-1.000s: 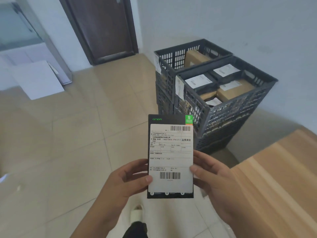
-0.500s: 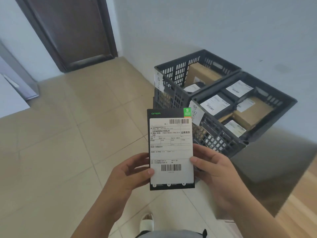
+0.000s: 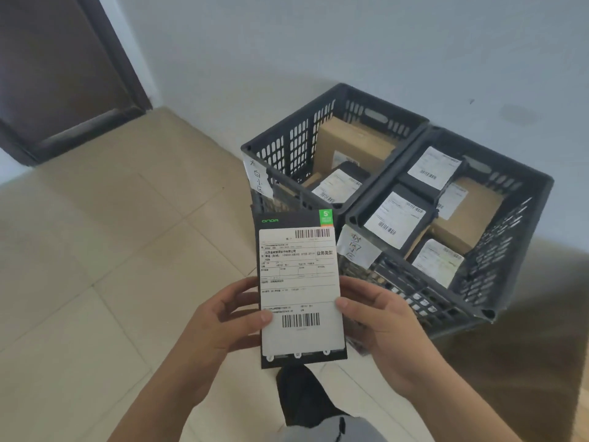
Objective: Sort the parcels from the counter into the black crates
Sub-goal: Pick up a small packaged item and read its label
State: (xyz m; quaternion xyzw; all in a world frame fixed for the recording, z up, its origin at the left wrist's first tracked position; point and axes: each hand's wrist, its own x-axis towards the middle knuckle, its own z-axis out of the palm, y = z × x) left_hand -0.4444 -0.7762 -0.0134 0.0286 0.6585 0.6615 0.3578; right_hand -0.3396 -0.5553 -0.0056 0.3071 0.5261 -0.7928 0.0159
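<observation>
Head view is looking down at a flat black parcel [image 3: 299, 288] with a white shipping label [image 3: 299, 282] covering most of its face, sitting upright in the lower centre of the frame. Both hands are gripping it: the left hand [image 3: 220, 320] is holding the left edge with its thumb lying over the label's lower left corner, and the right hand [image 3: 379, 317] is holding the right edge with its thumb pressing on the label just above the lower barcode, the fingers of each curling behind the parcel. A small green tag [image 3: 325, 217] is showing at the parcel's top right corner. Behind it, in the centre right of the frame, two black crates are standing side by side and touching against a pale wall [image 3: 350, 43]. The left crate [image 3: 277, 148] is holding a brown box and a black parcel with a label; the right crate [image 3: 510, 244] is holding several labelled black parcels and a brown box. Each crate is carrying a handwritten paper slip on its near corner. Beige floor tiles [image 3: 95, 250] are filling the left of the frame, and a dark door [image 3: 57, 68] is occupying the upper left. A dark shoe [image 3: 302, 397] is showing at the bottom centre.
</observation>
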